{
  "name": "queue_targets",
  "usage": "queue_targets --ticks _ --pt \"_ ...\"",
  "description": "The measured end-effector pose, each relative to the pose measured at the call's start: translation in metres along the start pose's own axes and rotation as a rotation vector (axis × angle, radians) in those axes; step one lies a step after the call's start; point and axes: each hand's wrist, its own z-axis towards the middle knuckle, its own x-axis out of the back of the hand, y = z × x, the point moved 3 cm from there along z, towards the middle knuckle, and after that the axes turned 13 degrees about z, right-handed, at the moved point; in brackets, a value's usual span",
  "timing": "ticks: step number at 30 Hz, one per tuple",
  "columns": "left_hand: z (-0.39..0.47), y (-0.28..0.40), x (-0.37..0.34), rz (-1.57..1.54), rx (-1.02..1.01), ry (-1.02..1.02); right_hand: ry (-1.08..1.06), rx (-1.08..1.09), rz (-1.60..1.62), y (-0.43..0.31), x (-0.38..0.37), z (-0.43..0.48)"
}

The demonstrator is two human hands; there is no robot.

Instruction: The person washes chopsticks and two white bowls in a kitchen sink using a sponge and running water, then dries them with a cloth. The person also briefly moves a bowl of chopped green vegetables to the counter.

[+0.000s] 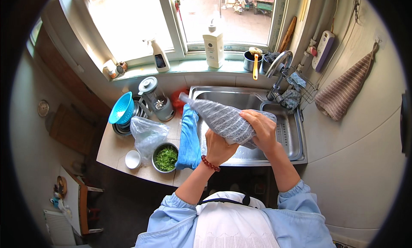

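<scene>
Over the stainless steel sink (231, 158) I hold a grey towel with white stripes (219, 116). My right hand (262, 129) presses on the towel's right part from above, fingers bent over it. Under the towel, my left hand (220, 146) grips from below, its fingers partly hidden; a small pale piece of something shows beside it, too covered to identify. A blue cloth (188, 138) hangs over the sink's left rim. Left of that cloth stands a metal bowl of chopped greens (166, 159), next to a small white bowl (133, 159).
A clear plastic bag (148, 132), a blender (157, 101) and a blue colander (122, 109) on stacked bowls stand at left. The faucet (278, 68) rises behind the sink. Bottles (214, 48) and metal cups line the windowsill. A brown striped towel (346, 87) hangs right.
</scene>
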Motion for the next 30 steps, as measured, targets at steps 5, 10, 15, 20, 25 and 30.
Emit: queue_targets --ticks 5,10,15,20,25,30 --pt "0.006 0.005 0.005 -0.213 0.035 0.129 0.269 -0.230 0.162 0.002 -0.006 -0.011" --pt "0.008 0.016 0.001 -0.715 0.260 0.150 0.687 -0.758 0.382 0.012 -0.023 -0.038" --pt "0.004 0.021 -0.008 -0.876 0.211 0.325 0.903 -1.060 0.865 0.000 -0.054 -0.046" --pt "0.003 0.021 -0.018 -0.879 0.200 0.298 0.881 -1.147 1.169 -0.003 -0.058 -0.047" --pt "-0.050 0.036 -0.053 -0.683 0.186 0.028 0.913 -1.116 1.157 0.051 -0.060 -0.093" --pt "-0.072 0.042 -0.060 -0.608 0.233 -0.124 0.839 -1.155 0.688 0.060 -0.042 -0.090"
